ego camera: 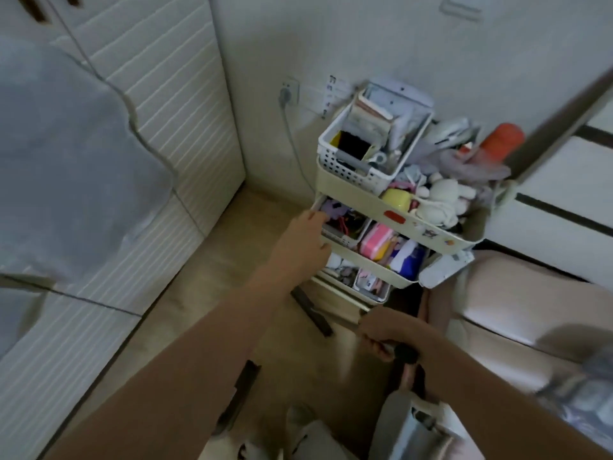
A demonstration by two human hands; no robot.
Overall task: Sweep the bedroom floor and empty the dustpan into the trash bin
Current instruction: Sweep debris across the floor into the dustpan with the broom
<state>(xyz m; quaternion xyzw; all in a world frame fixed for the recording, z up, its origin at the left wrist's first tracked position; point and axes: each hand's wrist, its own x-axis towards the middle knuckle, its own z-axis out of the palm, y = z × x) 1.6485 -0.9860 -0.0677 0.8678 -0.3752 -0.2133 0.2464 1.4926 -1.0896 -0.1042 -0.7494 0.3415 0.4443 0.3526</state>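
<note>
Both hands are busy and well apart: the left hand (303,239) reaches forward, fingers curled on the near-left post of a three-tier storage cart (398,210), while the right hand (386,333) is clamped around the broom handle (393,347) low at the frame's bottom right. By my judgement the sweeping is only partly done; the cart likely needs shifting so the wooden floor (212,293) in the corner beneath it can be reached. Beside the person's feet stands a grey dustpan (409,426), apparently not yet emptied. No trash bin is in sight.
</note>
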